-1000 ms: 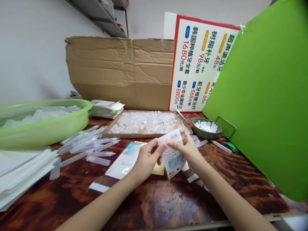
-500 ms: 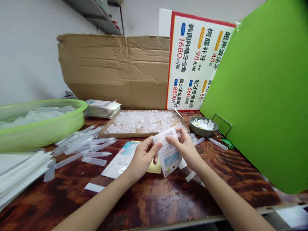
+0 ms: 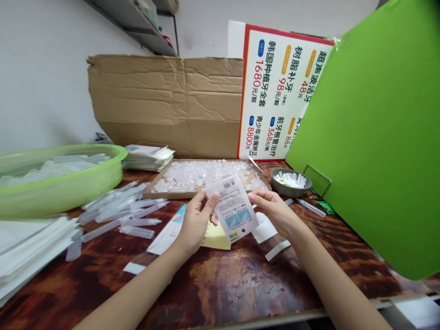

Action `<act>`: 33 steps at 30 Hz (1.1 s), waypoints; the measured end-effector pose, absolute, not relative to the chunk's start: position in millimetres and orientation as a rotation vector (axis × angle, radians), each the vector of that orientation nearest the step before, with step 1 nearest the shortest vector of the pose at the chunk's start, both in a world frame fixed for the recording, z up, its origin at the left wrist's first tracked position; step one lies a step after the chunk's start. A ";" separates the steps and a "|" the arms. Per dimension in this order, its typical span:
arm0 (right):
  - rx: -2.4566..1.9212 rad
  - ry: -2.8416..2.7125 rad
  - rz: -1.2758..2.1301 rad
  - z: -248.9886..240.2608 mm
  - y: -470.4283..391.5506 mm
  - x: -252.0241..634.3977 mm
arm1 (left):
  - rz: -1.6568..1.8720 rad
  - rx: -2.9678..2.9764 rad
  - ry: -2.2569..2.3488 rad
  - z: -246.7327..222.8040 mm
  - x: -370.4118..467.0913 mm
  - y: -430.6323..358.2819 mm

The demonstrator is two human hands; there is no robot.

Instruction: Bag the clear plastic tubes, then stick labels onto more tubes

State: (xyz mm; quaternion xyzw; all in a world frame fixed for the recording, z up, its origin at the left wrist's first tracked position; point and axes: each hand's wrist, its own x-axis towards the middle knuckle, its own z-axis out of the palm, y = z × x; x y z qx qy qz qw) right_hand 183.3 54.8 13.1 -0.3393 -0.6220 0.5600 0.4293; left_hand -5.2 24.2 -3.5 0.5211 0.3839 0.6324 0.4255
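My left hand [image 3: 197,220] grips a white printed card [image 3: 231,206] by its left side, thumb on the front and fingers behind. The card is tilted, showing a barcode, small text and two blue pictures. At its right edge is my right hand [image 3: 275,208], thumb and fingers pressed together; whether they pinch the edge or something small, I cannot tell. Under the hands lie a yellow sheet [image 3: 216,236] and a blue-and-white printed card [image 3: 167,236], partly covered by my left hand. A clear bag with a white strip [image 3: 275,250] lies below my right hand.
Clear plastic tubes [image 3: 117,208] are heaped at left, beside a green basin [image 3: 62,185] of more tubes and a stack of white sheets [image 3: 30,247]. Behind are a cardboard tray [image 3: 151,193] of small clear pieces and a grey bowl [image 3: 288,189]. A green board [image 3: 371,137] stands right.
The card has shifted left, and more of its printed face shows. My right hand has drawn back from over the card to its right edge.
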 end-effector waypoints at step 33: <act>-0.922 -2.178 -0.677 -1.9 42.5 160.6 | 1.292 1.284 0.943 -3.6 5.7 17.8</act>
